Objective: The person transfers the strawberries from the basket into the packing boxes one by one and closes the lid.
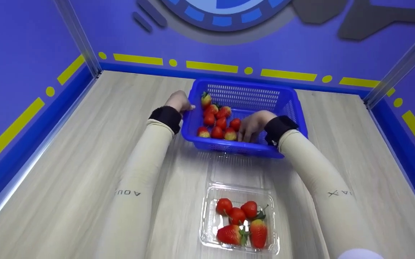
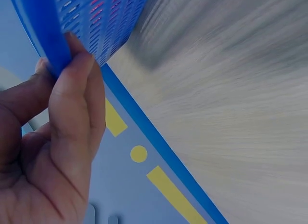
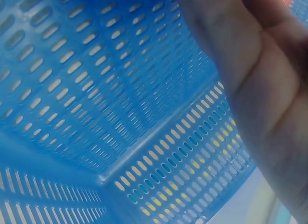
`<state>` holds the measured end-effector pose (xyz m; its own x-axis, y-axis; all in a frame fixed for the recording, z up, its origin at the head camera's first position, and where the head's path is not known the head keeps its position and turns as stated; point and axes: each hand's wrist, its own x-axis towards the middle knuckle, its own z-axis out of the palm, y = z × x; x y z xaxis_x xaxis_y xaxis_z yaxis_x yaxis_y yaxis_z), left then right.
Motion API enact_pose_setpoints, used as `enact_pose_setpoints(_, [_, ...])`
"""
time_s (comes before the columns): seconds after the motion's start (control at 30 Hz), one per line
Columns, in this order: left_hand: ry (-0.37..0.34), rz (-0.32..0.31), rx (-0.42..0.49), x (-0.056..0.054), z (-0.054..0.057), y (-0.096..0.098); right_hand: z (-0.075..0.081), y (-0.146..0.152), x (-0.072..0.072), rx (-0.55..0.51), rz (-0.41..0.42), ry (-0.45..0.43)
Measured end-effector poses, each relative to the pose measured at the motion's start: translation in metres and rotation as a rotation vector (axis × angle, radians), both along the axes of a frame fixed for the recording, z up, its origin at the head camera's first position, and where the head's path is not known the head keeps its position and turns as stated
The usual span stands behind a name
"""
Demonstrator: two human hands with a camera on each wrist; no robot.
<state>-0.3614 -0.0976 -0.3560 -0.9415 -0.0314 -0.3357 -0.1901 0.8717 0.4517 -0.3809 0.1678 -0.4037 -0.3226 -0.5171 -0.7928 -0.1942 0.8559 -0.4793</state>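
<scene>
My left hand [image 1: 179, 101] grips the left rim of a blue plastic basket [image 1: 243, 83], thumb and fingers pinching the edge in the left wrist view. Several red strawberries [image 1: 221, 123] lie on the basket's left side, some with pale yellowish ends. My right hand [image 1: 253, 126] reaches down inside the basket, right beside the strawberries near its front wall. Its fingers point downward, and I cannot tell whether they hold a berry. The right wrist view shows the palm [image 3: 260, 74] close up against the slotted basket wall, the fingertips out of frame.
In front of the basket, a clear plastic clamshell box [image 1: 204, 219] stands with its lid [image 1: 236, 172] folded back toward the basket. Several strawberries [image 1: 237, 216] lie in it, some with green leaves. Blue panels [image 1: 139, 43] with yellow marks enclose the wooden tabletop [image 1: 85, 162].
</scene>
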Motion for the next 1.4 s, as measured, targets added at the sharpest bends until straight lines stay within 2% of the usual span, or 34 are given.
enact_pose_setpoints(0.1, [0.0, -0.002, 0.006, 0.002, 0.0, 0.001, 0.0, 0.003, 0.001, -0.005, -0.007, 0.015])
enact_pose_setpoints(0.2, [-0.003, 0.014, 0.05, 0.005, -0.001, 0.001, 0.001, 0.006, 0.002, -0.01, -0.008, 0.04])
enact_pose_setpoints(0.37, [-0.02, 0.074, 0.223, 0.005, -0.007, -0.002, 0.004, 0.012, 0.004, -0.026, -0.046, 0.058])
enact_pose_setpoints(0.5, [-0.015, 0.095, 0.28, 0.005, -0.009, 0.0, 0.008, 0.017, 0.004, -0.051, -0.074, 0.063])
enact_pose_setpoints(0.57, [0.009, 0.078, 0.254, 0.005, -0.009, 0.002, 0.013, 0.019, 0.005, -0.063, -0.084, 0.064])
enact_pose_setpoints(0.77, [0.085, -0.024, 0.112, 0.006, -0.005, 0.008, 0.029, 0.025, 0.006, -0.085, -0.141, 0.075])
enact_pose_setpoints(0.93, [0.123, -0.069, 0.072, 0.007, -0.005, 0.001, 0.037, 0.026, 0.009, -0.087, -0.166, 0.156])
enact_pose_setpoints(1.07, [0.193, -0.062, 0.092, 0.01, -0.004, -0.007, 0.039, 0.027, 0.01, -0.088, -0.152, 0.269])
enact_pose_setpoints(1.2, [0.245, -0.038, 0.172, 0.013, 0.001, -0.015, 0.044, 0.031, 0.012, -0.087, -0.128, 0.42])
enact_pose_setpoints(1.4, [0.22, -0.012, 0.36, 0.013, 0.01, -0.019, 0.051, 0.041, 0.014, -0.154, -0.186, 0.536])
